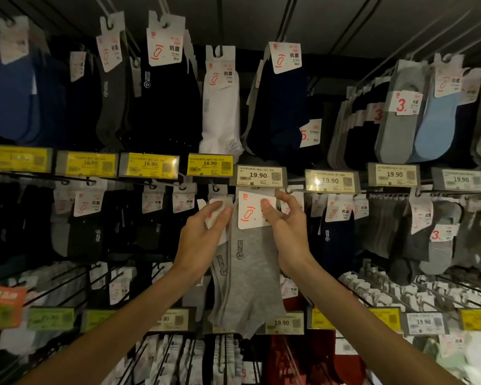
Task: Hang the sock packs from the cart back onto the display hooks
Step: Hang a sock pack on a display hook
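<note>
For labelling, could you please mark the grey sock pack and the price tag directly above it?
grey sock pack [252, 276]: head view, on the grey fabric.
price tag [258, 175]: head view, on the printed 19.90.

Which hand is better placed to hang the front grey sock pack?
Right, probably. The right hand pinches the front grey sock pack by its white card, directly below the 19.90 price tag. The left hand grips a second card further left.

Just the one view, a wide-angle head camera facing straight into the sock display from close in, the left hand and right hand reaching it at centre frame, the price-tag rail bowing across the middle.
</note>
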`<state>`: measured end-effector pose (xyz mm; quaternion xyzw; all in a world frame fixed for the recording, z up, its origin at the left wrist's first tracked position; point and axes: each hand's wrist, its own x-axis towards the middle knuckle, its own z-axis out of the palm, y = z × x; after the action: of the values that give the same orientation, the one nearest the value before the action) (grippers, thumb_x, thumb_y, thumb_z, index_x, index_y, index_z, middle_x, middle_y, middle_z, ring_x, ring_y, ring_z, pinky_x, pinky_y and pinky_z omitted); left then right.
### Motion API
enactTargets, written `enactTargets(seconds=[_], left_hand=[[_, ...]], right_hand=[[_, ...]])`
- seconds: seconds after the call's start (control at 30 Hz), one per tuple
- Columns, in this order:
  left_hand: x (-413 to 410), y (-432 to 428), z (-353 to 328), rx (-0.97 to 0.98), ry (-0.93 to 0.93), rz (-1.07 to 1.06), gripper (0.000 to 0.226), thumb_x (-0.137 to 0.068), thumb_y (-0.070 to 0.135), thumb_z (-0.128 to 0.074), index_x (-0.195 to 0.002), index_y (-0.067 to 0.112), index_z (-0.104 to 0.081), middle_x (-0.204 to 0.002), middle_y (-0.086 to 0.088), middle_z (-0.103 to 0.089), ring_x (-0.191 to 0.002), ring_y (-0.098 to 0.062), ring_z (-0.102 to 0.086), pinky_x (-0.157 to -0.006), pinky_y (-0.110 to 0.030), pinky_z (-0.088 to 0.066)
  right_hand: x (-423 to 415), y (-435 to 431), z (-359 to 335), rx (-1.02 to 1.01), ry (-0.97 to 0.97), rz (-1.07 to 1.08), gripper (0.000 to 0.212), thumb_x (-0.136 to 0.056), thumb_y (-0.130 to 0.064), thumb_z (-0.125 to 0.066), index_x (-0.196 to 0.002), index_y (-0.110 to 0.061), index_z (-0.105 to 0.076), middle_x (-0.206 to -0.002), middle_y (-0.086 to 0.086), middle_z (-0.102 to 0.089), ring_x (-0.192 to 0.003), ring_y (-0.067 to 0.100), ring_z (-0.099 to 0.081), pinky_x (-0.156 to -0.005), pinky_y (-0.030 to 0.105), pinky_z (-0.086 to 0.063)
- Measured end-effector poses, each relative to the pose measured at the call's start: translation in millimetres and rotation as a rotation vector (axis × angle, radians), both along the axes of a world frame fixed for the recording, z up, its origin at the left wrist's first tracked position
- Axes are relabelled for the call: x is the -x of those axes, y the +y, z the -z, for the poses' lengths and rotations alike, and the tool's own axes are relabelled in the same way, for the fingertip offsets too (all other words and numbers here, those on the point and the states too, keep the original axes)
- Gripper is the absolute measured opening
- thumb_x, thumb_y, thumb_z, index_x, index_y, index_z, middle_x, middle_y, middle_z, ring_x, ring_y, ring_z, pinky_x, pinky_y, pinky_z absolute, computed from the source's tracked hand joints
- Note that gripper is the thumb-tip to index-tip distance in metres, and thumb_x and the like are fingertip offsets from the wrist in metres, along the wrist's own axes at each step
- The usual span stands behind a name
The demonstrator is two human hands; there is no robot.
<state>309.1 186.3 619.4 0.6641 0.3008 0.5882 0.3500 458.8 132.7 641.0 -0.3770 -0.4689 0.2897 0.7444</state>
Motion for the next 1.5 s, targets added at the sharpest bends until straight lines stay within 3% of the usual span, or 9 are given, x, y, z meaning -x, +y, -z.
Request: enactTargets(seconds=[0.1, 0.23, 0.47, 0.77, 1.0, 1.13, 1.23, 1.4, 1.5], left_hand=[[3, 2, 0, -0.07, 0.038, -0.069, 0.038, -0.1, 0.037, -0.056, -0.136, 0.024, -0.061, -0.129, 0.01, -0.063, -0.118, -0.001, -0.056, -0.101, -0.027, -0.049], [10, 2, 2, -0.213, 0.004, -0.161, 0.023, -0.103, 0.024, -0.053, -0.122, 0.023, -0.066, -0.106, 0.027, -0.06, -0.095, 0.017, -0.059, -0.077, -0.009, -0.05], [29, 11, -10, -0.17, -0.123, -0.14, 0.019, -0.104, 0.025, -0.052, -0.104, 0.033, -0.07, -0.1, 0.014, -0.067, -0.09, 0.0, -0.067, -0.064, -0.018, -0.054], [37, 4, -7, -0.186, 0.322, 0.132, 0.019, -0.099, 0.03, -0.06, -0.108, 0.031, -0.077, -0.108, 0.016, -0.074, -0.103, -0.002, -0.068, -0.09, -0.029, -0.055], [17, -10, -15, -0.084, 0.188, 0.379, 0.039, -0.094, 0.055, -0.053, -0.084, 0.029, -0.08, -0.08, 0.005, -0.077, -0.068, -0.006, -0.072, -0.058, -0.013, -0.05], [8, 2, -14, -0.072, 0.262, 0.312, 0.026, -0.087, 0.052, -0.07, -0.096, 0.03, -0.08, -0.102, 0.01, -0.077, -0.096, -0.008, -0.073, -0.089, -0.036, -0.059], [5, 12, -7, -0.022, 0.324, 0.254, 0.02, -0.089, 0.042, -0.072, -0.092, 0.025, -0.08, -0.098, 0.009, -0.078, -0.095, -0.008, -0.073, -0.092, -0.04, -0.058], [8, 25, 2, -0.075, 0.415, 0.083, 0.01, -0.082, 0.048, -0.075, -0.079, 0.039, -0.077, -0.09, 0.029, -0.072, -0.093, 0.014, -0.062, -0.076, -0.007, -0.043], [16, 36, 11, -0.063, 0.385, 0.029, 0.02, -0.075, 0.043, -0.083, -0.09, 0.03, -0.077, -0.092, 0.016, -0.075, -0.093, 0.005, -0.065, -0.077, -0.013, -0.047]], right_hand=[[-1, 2, -2, -0.02, -0.012, -0.026, 0.033, -0.096, -0.019, -0.063, -0.124, -0.03, -0.049, -0.094, 0.005, -0.077, -0.09, 0.017, -0.074, -0.073, 0.035, -0.06], [-5, 3, -9, -0.052, -0.032, -0.042, 0.037, -0.096, -0.015, -0.062, -0.127, -0.029, -0.049, -0.097, 0.002, -0.076, -0.092, 0.018, -0.074, -0.073, 0.035, -0.061], [-6, 2, -9, -0.043, -0.088, 0.013, 0.028, -0.097, -0.012, -0.059, -0.12, -0.028, -0.062, -0.1, 0.002, -0.076, -0.096, 0.017, -0.072, -0.083, 0.039, -0.059], [-5, 0, -17, 0.005, -0.087, 0.004, 0.027, -0.099, -0.008, -0.053, -0.108, -0.027, -0.07, -0.103, -0.004, -0.076, -0.099, 0.015, -0.071, -0.086, 0.035, -0.057], [-7, 2, -24, 0.101, 0.05, -0.148, 0.026, -0.1, -0.009, -0.051, -0.111, -0.024, -0.069, -0.103, 0.002, -0.076, -0.093, 0.015, -0.072, -0.074, 0.03, -0.059], [-12, 7, -25, 0.137, 0.009, -0.158, 0.026, -0.1, -0.008, -0.051, -0.117, -0.019, -0.067, -0.109, 0.006, -0.073, -0.099, 0.019, -0.069, -0.085, 0.038, -0.058], [-13, 12, -20, 0.101, -0.265, 0.006, 0.03, -0.101, -0.012, -0.051, -0.128, -0.019, -0.062, -0.123, 0.005, -0.066, -0.111, 0.017, -0.064, -0.097, 0.04, -0.054], [-9, 24, 13, -0.061, -1.021, 0.51, 0.055, -0.099, -0.022, -0.052, -0.151, -0.021, -0.034, -0.156, 0.009, -0.013, -0.146, 0.023, -0.012, -0.12, 0.036, -0.02], [-6, 30, 33, -0.124, -1.34, 0.711, 0.064, -0.096, -0.027, -0.05, -0.153, -0.011, -0.026, -0.156, 0.017, -0.018, -0.147, 0.032, -0.014, -0.119, 0.046, -0.021]])
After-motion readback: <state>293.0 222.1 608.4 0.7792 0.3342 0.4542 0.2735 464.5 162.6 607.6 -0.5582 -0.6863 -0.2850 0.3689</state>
